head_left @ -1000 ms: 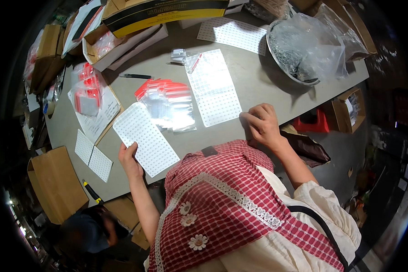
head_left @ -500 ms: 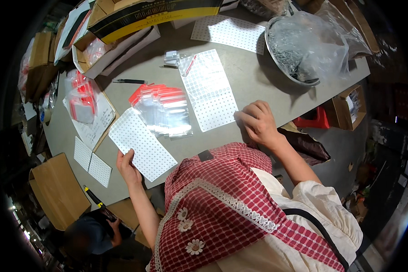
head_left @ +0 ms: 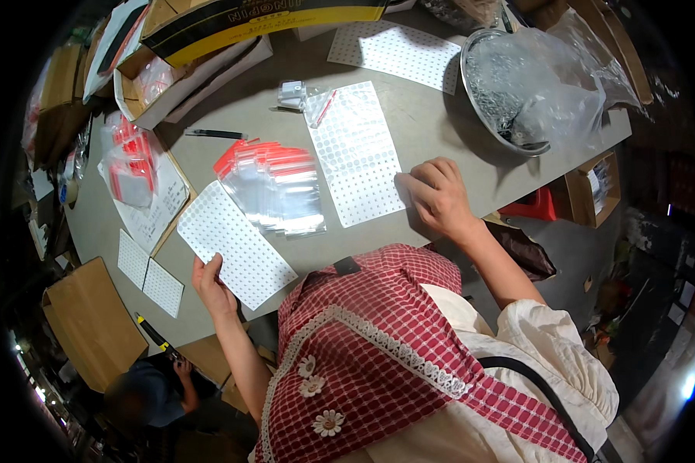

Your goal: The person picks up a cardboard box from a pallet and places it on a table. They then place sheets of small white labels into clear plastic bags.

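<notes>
My left hand (head_left: 215, 287) grips the lower left edge of a white sticker sheet (head_left: 235, 243) printed with rows of small dark marks, thumb on top. This sheet is tilted over the near part of the table, beside a fanned pile of clear zip bags (head_left: 276, 185) with red strips. My right hand (head_left: 439, 199) rests at the right edge of a second sticker sheet (head_left: 355, 147), whose far part shows emptied round spots. Its fingers are curled together with the tips by that edge; whatever is between them is too small to make out.
A metal bowl (head_left: 471, 92) of small metal pieces, partly covered by clear plastic, stands far right. Another sticker sheet (head_left: 401, 50) lies at the back. A black pen (head_left: 216, 133), a bagged white part (head_left: 291, 94) and open boxes (head_left: 189, 89) are left. A person (head_left: 150, 393) works lower left.
The view has shifted slightly. My right fingertips have moved a little farther up along the middle sheet's right edge. My left hand keeps its grip on the sticker sheet.
</notes>
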The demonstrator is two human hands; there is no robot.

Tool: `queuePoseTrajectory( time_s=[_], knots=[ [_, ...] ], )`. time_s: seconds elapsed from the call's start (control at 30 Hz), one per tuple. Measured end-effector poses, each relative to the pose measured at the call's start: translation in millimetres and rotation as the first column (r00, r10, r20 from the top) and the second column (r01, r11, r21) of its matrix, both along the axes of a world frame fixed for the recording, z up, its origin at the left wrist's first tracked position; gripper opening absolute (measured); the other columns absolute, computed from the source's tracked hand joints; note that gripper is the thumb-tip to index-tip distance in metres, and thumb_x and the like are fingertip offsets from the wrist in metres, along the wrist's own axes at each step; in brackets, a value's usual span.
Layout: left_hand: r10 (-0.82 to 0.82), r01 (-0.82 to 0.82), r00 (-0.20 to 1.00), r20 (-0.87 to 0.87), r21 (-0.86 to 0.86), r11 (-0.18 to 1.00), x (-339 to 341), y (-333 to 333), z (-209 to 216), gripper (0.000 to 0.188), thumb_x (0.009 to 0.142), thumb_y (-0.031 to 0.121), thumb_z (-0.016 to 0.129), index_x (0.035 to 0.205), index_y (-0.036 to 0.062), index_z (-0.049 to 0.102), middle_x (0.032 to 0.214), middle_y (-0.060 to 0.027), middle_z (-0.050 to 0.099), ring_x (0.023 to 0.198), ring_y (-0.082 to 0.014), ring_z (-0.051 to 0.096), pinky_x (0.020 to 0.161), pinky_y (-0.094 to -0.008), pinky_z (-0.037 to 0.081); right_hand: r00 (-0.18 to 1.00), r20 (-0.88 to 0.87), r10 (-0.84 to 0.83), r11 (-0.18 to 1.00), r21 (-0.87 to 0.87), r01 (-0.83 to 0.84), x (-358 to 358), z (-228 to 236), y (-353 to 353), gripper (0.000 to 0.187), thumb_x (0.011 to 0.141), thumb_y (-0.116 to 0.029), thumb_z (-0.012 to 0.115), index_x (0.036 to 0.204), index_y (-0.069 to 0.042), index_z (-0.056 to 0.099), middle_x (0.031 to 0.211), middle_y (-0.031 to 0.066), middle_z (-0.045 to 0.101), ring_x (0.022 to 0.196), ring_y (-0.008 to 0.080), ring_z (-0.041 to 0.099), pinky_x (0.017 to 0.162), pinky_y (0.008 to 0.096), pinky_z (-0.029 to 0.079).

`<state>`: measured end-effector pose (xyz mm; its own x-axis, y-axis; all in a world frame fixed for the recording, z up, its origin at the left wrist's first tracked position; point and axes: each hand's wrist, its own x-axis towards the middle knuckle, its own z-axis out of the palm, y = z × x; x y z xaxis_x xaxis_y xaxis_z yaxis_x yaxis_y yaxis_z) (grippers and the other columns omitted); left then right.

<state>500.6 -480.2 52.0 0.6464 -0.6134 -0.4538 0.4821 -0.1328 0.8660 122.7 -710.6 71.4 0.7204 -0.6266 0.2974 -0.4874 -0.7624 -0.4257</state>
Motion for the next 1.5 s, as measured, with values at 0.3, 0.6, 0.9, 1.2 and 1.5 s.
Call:
queuePoseTrajectory(
  time_s=[0.3,0.6,0.9,1.2,1.5],
  knots=[
    [-0.006,0.006,1.0,0.003,-0.002,1.0,0,0,2,0.044,0.09,-0.002,0.053,0.133,-0.01,0.051,0.126,-0.0173,0.063,0.112,-0.0234,0.064,0.099,-0.0338,0.049,0.999,-0.003,0.037,0.999,0.021,-0.037,6,1,-10,0.035,0.07,-0.004,0.069,0.104,-0.006,0.07,0.094,0.0078,0.062,0.093,0.0282,0.058,0.089,0.0425,0.044],
    [0.043,-0.043,0.997,0.059,-0.007,0.999,-9,-1,10,0.043,0.088,-0.003,0.055,0.131,-0.0094,0.053,0.123,-0.0179,0.065,0.107,-0.0237,0.065,0.098,-0.0348,0.05,0.999,0.013,0.036,0.999,-0.031,-0.035,13,-10,-23,0.032,0.073,-0.005,0.069,0.104,-0.007,0.069,0.094,0.0082,0.062,0.093,0.029,0.058,0.088,0.0435,0.044],
    [-0.094,0.089,0.988,-0.125,-0.048,0.995,23,5,2,0.036,0.081,0.0,0.058,0.116,-0.0066,0.063,0.113,-0.0131,0.07,0.101,-0.0191,0.065,0.091,-0.0286,0.05,0.999,0.033,0.019,1.0,-0.015,-0.019,14,-13,-18,0.032,0.072,-0.002,0.066,0.104,-0.005,0.068,0.095,0.0102,0.062,0.095,0.0321,0.057,0.089,0.0449,0.043],
    [-0.063,0.025,0.989,0.132,0.277,0.961,61,-47,25,0.016,0.091,0.019,0.064,0.085,0.0046,0.064,0.077,-0.0008,0.061,0.063,-0.0094,0.058,0.058,-0.023,0.05,0.999,0.04,-0.01,1.0,-0.021,0.011,17,-13,-14,0.035,0.071,0.0,0.066,0.106,-0.005,0.068,0.099,0.0089,0.062,0.099,0.0315,0.056,0.092,0.0437,0.042],
    [-0.048,-0.009,0.968,0.245,0.227,0.974,69,-35,-4,0.011,0.089,0.011,0.066,0.087,0.0003,0.068,0.076,0.0016,0.061,0.061,-0.0064,0.053,0.054,-0.0214,0.043,0.991,0.121,-0.055,0.998,-0.009,0.056,15,-24,-11,0.032,0.073,-0.001,0.067,0.105,-0.006,0.069,0.099,0.0089,0.062,0.098,0.0314,0.056,0.089,0.0423,0.044]
  ],
)
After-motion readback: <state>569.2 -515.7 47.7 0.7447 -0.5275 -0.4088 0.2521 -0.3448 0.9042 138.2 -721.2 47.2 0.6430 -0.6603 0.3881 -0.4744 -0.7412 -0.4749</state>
